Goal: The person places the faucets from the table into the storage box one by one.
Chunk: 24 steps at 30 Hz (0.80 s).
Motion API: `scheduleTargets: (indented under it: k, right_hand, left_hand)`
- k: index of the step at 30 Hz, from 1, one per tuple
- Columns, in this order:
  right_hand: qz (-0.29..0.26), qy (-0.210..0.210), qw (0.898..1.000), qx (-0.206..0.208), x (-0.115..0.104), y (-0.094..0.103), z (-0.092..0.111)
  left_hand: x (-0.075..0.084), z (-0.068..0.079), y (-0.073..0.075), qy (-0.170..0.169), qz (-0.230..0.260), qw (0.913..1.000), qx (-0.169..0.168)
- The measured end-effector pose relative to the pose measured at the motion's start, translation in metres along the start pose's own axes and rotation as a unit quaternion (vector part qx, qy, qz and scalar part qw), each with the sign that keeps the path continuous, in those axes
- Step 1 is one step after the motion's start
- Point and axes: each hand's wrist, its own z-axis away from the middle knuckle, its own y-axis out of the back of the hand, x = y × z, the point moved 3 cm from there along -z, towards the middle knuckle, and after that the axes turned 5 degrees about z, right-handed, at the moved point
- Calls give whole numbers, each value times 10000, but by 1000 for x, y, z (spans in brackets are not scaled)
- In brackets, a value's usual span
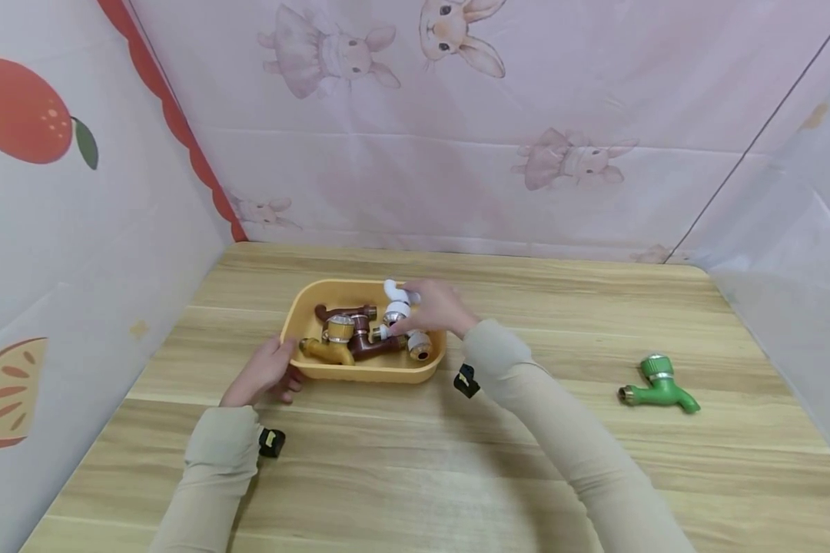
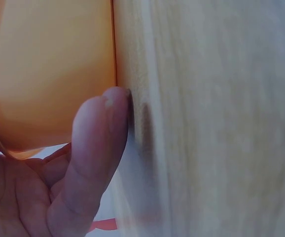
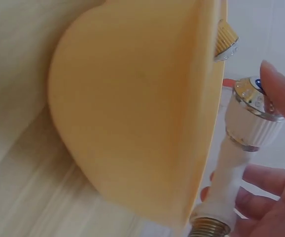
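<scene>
My right hand (image 1: 432, 307) holds a white tap (image 1: 396, 307) over the right part of a yellow plastic basket (image 1: 360, 374). In the right wrist view the thumb presses on the cap of the white tap's knob (image 3: 253, 113), and the other fingers lie behind its body. My left hand (image 1: 266, 369) grips the basket's left front corner, fingers against the outer wall. Inside the basket lie brown taps (image 1: 370, 347), a yellow tap (image 1: 328, 351) and another whitish tap (image 1: 419, 343), partly hidden behind my right hand.
A green tap (image 1: 657, 388) lies by itself on the wooden table (image 1: 401, 468), well to the right of the basket. Printed cloth walls (image 1: 456, 192) enclose the table at the back and both sides. A small black device (image 1: 466, 380) sits by each wrist.
</scene>
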Motion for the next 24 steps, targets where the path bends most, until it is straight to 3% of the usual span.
scheduleTargets:
  k: [11,24]
  right_hand:
    - [441,-133,9957,-802,-11,-2,-16]
    - [530,-248,9922,-1097,-14,-7,-26]
  left_hand:
    - [0,-1,1,-44,-64,10000,-26]
    - [2,0,0,-8,-29,10000,-30]
